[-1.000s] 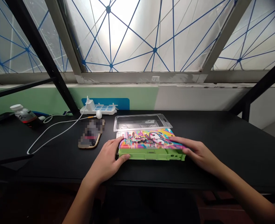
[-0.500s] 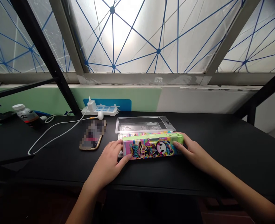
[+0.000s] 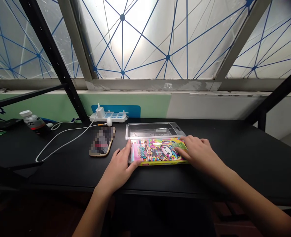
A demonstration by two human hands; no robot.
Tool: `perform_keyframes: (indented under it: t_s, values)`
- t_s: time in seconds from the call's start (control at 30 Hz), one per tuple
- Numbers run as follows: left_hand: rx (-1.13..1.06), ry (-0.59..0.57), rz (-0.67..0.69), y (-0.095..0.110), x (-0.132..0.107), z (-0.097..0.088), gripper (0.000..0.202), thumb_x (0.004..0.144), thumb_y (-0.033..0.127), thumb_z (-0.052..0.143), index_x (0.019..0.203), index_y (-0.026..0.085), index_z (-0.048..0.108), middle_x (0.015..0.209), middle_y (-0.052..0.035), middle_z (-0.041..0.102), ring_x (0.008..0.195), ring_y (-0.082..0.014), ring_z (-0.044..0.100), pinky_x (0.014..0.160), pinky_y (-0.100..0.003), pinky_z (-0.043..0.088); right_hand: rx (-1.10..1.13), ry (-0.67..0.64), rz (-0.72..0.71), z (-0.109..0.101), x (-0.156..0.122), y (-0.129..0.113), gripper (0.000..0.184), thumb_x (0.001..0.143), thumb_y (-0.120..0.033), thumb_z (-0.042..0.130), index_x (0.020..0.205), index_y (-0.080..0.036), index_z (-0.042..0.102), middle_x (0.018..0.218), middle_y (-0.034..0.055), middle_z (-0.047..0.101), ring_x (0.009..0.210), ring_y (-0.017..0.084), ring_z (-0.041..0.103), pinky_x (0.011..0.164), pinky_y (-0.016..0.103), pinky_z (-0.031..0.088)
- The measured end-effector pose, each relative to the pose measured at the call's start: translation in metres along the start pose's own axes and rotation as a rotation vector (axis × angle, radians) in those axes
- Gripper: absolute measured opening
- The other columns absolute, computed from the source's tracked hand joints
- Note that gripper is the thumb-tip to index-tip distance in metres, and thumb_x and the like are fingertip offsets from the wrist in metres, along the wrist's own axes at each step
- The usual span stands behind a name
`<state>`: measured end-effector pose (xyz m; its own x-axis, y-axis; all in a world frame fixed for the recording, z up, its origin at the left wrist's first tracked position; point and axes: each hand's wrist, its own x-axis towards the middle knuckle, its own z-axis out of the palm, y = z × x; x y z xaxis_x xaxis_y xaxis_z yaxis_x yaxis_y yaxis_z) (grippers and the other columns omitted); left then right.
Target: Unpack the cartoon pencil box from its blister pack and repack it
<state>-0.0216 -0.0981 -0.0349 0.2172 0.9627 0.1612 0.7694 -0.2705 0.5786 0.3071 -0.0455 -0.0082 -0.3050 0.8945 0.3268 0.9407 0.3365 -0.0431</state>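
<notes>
A long, flat case (image 3: pixel 157 152) with a bright cartoon print lies on the black desk (image 3: pixel 68 171). Its printed face is turned up and a yellow side faces me. At its left end, my left hand (image 3: pixel 119 166) grips it, with the thumb on the near edge and the fingers behind. My right hand (image 3: pixel 199 151) covers the right end, thumb across the print and fingers over the far edge, so that corner is hidden. Just behind the case is a clear plastic packaging shell (image 3: pixel 155 130), its long side close to the case's far edge.
To the left lies a phone (image 3: pixel 102 141) with a blurred screen. A white cable (image 3: pixel 59 157) loops from the power strip (image 3: pixel 110 116) at the wall. A bottle (image 3: pixel 33 121) leans at the far left. Black metal posts (image 3: pixel 54 59) rise beside the window.
The case has been tipped from its edge onto its back, so the print now faces up and the green side is out of sight. My right hand has moved over its top. The view shifted slightly.
</notes>
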Motion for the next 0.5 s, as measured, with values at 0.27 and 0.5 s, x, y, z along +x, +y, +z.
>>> perform_keyframes:
  t_s: [0.27, 0.5]
  values:
    - [0.054, -0.010, 0.097, 0.000, -0.002, 0.000, 0.098, 0.093, 0.057, 0.061, 0.164, 0.028, -0.001, 0.168, -0.0130, 0.024, 0.149, -0.0327, 0.038, 0.123, -0.057, 0.020, 0.236, -0.037, -0.293, 0.009, 0.024, -0.047, 0.029, 0.101, -0.045, 0.047, 0.106, -0.021, 0.064, 0.106, 0.0122, 0.068, 0.097, 0.030, 0.061, 0.086, 0.045, 0.049]
    - [0.003, -0.084, 0.077, 0.003, -0.003, -0.008, 0.088, 0.101, 0.060, 0.044, 0.164, 0.027, -0.008, 0.163, -0.0112, 0.037, 0.153, -0.0304, 0.030, 0.124, -0.058, 0.018, 0.265, 0.027, -0.270, 0.019, 0.034, -0.051, 0.022, 0.101, -0.039, 0.047, 0.091, -0.023, 0.058, 0.093, 0.0090, 0.064, 0.086, 0.026, 0.060, 0.076, 0.040, 0.050]
